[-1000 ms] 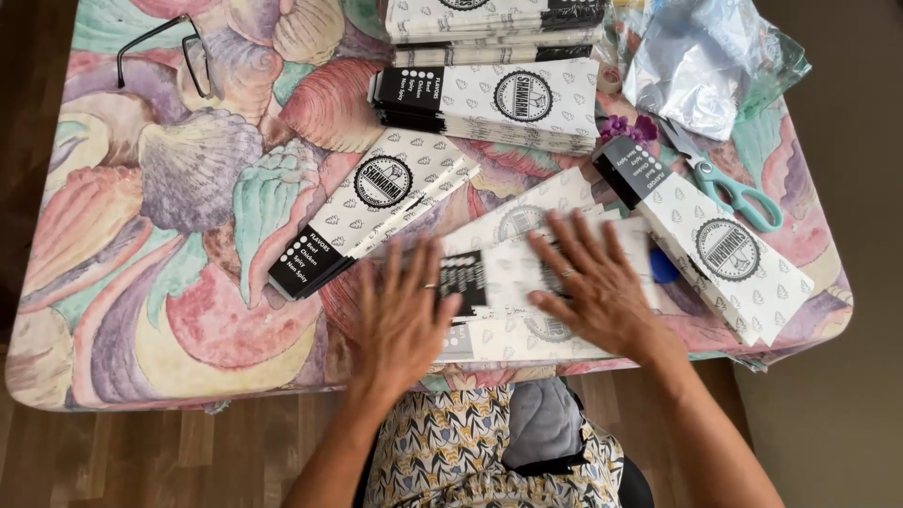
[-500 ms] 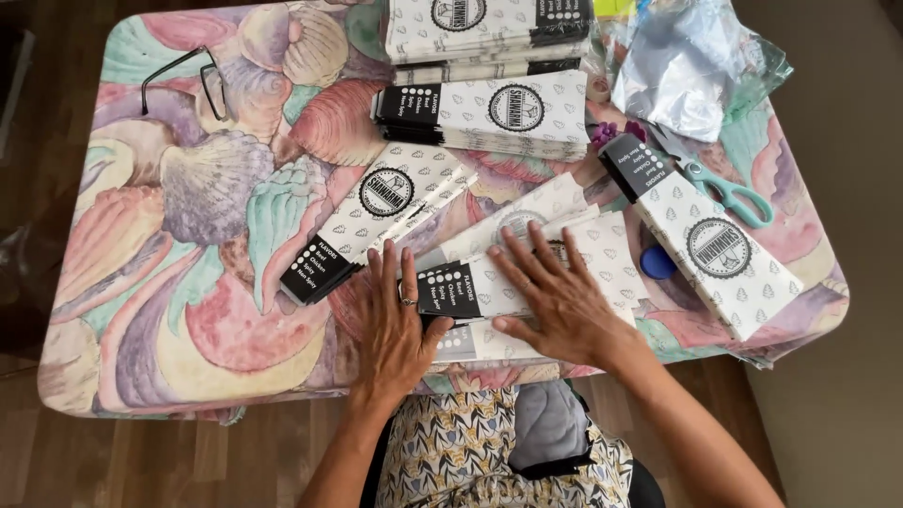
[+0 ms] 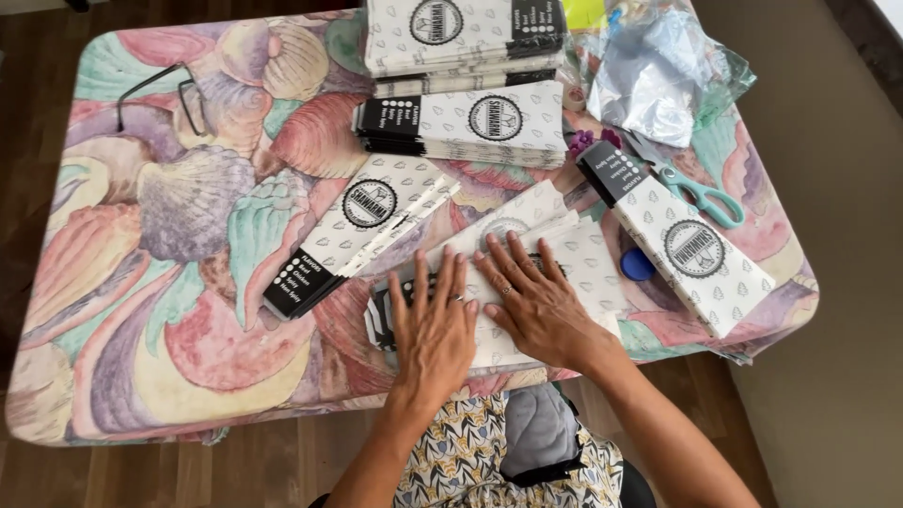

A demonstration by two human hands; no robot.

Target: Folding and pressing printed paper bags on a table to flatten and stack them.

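My left hand (image 3: pixel 435 329) and my right hand (image 3: pixel 534 301) lie flat, side by side, fingers spread, pressing on a stack of white paper bags with black ends (image 3: pixel 574 254) at the near edge of the table. Each bag is white with a small leaf pattern and a round black emblem. The hands cover most of the top bag's black end. A slanted pile of the same bags (image 3: pixel 362 221) lies just left of my left hand. Another pile (image 3: pixel 682 240) slants away at the right.
Two more stacks of bags (image 3: pixel 470 122) sit at the back. Teal scissors (image 3: pixel 701 193), a blue cap (image 3: pixel 638 265) and crumpled clear plastic (image 3: pixel 654 75) are at the right. Black glasses (image 3: pixel 155 94) lie at the back left on the shell-patterned tablecloth (image 3: pixel 141 282).
Both hands slid left and closer together on the front bag stack; my left hand moved up onto its black end. The camera view shifted slightly.
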